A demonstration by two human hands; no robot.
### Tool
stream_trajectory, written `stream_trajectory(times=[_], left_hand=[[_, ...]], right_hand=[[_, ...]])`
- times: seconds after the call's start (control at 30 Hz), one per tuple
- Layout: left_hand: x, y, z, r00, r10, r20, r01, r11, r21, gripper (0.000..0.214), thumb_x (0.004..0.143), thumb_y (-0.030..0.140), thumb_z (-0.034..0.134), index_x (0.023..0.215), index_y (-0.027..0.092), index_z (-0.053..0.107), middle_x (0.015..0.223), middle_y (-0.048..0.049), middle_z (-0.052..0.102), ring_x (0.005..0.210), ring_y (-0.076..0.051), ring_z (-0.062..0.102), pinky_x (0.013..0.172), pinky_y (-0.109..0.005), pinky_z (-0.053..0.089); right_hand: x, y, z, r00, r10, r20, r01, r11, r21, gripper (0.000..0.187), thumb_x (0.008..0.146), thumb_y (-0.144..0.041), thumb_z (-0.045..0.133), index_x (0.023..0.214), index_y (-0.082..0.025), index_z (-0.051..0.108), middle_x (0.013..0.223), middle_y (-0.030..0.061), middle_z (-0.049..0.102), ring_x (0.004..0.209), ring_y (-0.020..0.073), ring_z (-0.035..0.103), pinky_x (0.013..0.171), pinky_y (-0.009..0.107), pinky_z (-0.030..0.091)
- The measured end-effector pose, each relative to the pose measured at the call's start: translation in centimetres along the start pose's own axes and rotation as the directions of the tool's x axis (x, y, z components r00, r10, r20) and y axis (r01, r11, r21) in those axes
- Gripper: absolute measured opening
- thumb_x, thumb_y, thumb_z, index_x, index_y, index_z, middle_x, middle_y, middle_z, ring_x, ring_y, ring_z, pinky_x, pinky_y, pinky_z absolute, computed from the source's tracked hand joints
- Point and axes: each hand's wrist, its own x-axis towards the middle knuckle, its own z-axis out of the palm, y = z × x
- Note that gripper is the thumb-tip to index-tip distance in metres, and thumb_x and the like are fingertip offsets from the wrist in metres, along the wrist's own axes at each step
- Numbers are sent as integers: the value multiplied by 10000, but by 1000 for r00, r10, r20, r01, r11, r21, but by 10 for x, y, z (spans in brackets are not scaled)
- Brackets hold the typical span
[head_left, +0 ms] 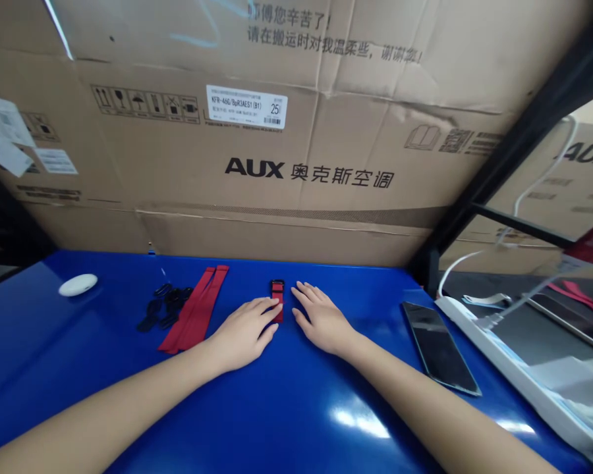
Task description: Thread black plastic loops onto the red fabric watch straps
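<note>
A short red strap (278,308) with a black buckle (277,283) at its far end lies on the blue table. The fingertips of my left hand (244,332) rest on the strap's left side, with the fingers stretched out and not wrapped round it. Just to the right of the strap, my right hand (325,319) lies on the table with fingers extended, touching neither strap nor buckle. Left of my hands are flat red strips (197,316), partly overlapping. Several black plastic buckles (168,306) are heaped beside them.
A large cardboard box (178,158) stands along the back of the blue table (257,421). At the right lie a dark phone (441,347) and a white power strip (504,368) with cables. A white oval object (78,285) sits far left. Black metal posts (499,151) frame the space.
</note>
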Motion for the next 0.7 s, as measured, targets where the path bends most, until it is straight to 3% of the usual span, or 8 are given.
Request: stream_trajectory(times=[0.13,0.33,0.47,0.7], left_hand=[[0,2,-2,999,-23,34,23,1000,8,465,948,341,420,1396,224,455,1407,-86,509,1307,-248,444,1085,-430,383],[-1,-16,-3,973,-229,-12,229,967,109,498,949,398,401,1397,192,467,1499,-120,391,1396,-300,325,1139,-499,275],[-2,-29,-4,971,-236,46,230,967,107,528,955,461,376,1426,233,440,1523,-96,356,1416,-291,290,1154,-496,240],[-1,-27,-5,972,-232,41,226,967,116,515,955,451,380,1412,230,463,1522,-94,358,1414,-281,296,1158,-481,235]], right_hand=[[1,5,-1,999,-35,19,34,998,47,571,959,-443,353,1467,-183,362,1547,95,287,1449,257,211,1185,478,206],[0,8,-1,999,-31,38,29,998,53,591,960,-471,345,1480,-190,338,1560,93,241,1455,257,183,1193,479,184],[-1,10,-1,998,-39,41,37,998,52,605,960,-494,333,1482,-189,333,1566,92,226,1457,262,173,1191,477,182],[-1,9,-2,999,-35,39,33,997,66,594,957,-485,353,1474,-193,352,1557,100,251,1454,274,186,1184,494,192]])
